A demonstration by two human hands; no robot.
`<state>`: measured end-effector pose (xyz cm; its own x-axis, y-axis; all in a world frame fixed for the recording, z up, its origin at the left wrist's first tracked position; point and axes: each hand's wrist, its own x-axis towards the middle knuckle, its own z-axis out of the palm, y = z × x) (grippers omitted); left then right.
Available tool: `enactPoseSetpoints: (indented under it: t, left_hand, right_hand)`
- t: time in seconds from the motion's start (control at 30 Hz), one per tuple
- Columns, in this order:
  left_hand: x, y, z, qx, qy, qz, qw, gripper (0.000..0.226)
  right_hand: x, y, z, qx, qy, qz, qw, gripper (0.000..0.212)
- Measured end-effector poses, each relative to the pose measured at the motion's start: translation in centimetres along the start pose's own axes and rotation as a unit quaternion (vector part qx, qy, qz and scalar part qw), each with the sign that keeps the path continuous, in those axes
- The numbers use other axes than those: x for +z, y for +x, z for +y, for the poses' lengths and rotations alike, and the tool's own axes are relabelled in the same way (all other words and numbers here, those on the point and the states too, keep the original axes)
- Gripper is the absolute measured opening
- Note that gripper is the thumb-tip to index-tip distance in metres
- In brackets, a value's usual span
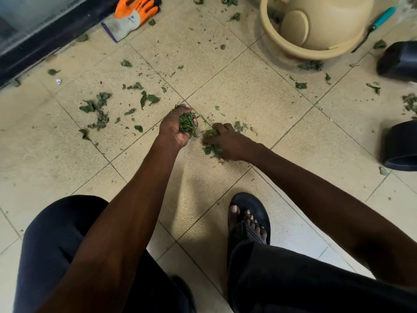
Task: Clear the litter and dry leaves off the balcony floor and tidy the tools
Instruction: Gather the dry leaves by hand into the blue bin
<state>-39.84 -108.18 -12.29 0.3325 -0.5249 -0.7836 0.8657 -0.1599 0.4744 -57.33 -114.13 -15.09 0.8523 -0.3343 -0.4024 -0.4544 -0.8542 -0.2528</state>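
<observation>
My left hand [173, 127] is cupped around a bunch of green leaves [187, 124], just above the tiled balcony floor [237, 86]. Beside it, my right hand [228, 143] lies low on the tiles with its fingers curled over a small heap of leaves [211, 141]. More dry leaves [97, 109] are scattered to the left, and others lie near the flowerpot. A scrap of white litter [58, 81] sits near the door track. An orange and grey work glove [130, 16] lies at the top left. A teal-handled hand tool [376, 23] lies at the top right.
A beige plastic flowerpot [316, 26] lies on its side at the top right. Two black pots [399, 59] [399, 145] sit at the right edge. A sliding door track [45, 41] runs along the top left. My sandalled foot [248, 218] and knees fill the bottom.
</observation>
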Motion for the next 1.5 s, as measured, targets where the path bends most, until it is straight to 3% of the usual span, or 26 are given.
enactPoseSetpoints:
  t: [0.17,0.4,0.5,0.57,0.63,0.67,0.77,0.8,0.83,0.97,1.03,1.13,1.23,1.33,1.5]
  left_hand:
    - [-0.6,0.1,-0.1,0.002,-0.003,-0.001,1.000,0.021]
    - [-0.4,0.0,-1.6,-0.017,0.029,-0.016,0.999,0.021]
    - [-0.4,-0.1,-2.4,-0.039,0.062,-0.020,0.997,0.020]
    - [-0.4,0.1,-2.9,-0.050,0.072,-0.024,0.996,0.018]
    - [-0.4,0.3,-3.5,-0.064,0.076,-0.027,0.995,0.015]
    - [-0.4,0.3,-3.8,-0.072,0.077,-0.033,0.994,0.014]
    - [-0.2,0.1,-4.7,-0.091,0.093,-0.052,0.990,0.013]
    - [-0.1,-0.1,-4.9,-0.097,0.095,-0.063,0.989,0.012]
    - [0.0,-0.5,-5.1,-0.101,0.097,-0.076,0.987,0.012]
    - [0.5,-0.5,-5.7,-0.070,0.091,-0.065,0.991,0.038]
    - [0.5,-0.4,-5.7,-0.060,0.075,-0.054,0.994,0.037]
    - [0.3,-0.4,-5.7,-0.053,0.053,-0.056,0.996,0.028]
    - [0.2,-0.5,-5.8,-0.049,0.054,-0.059,0.996,0.039]
    - [0.2,-0.9,-5.4,-0.039,0.059,-0.058,0.996,0.031]
    - [0.3,-1.2,-4.9,-0.042,0.076,-0.124,0.988,0.016]
  right_hand:
    - [0.8,-1.5,-0.2,-0.022,-0.034,0.045,0.998,0.040]
    - [1.8,-2.5,0.8,-0.006,-0.061,0.106,0.992,0.021]
    - [1.7,-2.6,1.1,0.012,-0.004,0.131,0.991,0.022]
    - [0.9,-2.5,1.7,0.072,0.106,0.176,0.976,0.016]
    - [-0.1,-2.1,2.8,0.168,0.260,0.215,0.926,0.012]
    - [-0.6,-1.8,3.3,0.226,0.343,0.229,0.883,0.011]
    - [-2.2,-1.2,3.0,0.326,0.600,0.238,0.691,0.014]
    - [-2.5,-1.0,2.4,0.327,0.632,0.241,0.660,0.016]
    - [-2.8,-0.8,1.5,0.321,0.619,0.244,0.674,0.017]
    - [-3.8,-0.8,-2.4,0.229,0.389,0.225,0.864,0.026]
    - [-4.2,-0.9,-3.1,0.194,0.337,0.169,0.906,0.034]
    - [-4.5,-1.2,-3.3,0.174,0.328,0.127,0.920,0.041]
    - [-4.2,-1.2,-3.4,0.201,0.318,0.180,0.909,0.051]
    - [-4.1,-0.6,-2.8,0.218,0.308,0.229,0.897,0.030]
    - [-4.6,-0.7,-2.3,0.228,0.398,0.252,0.852,0.009]
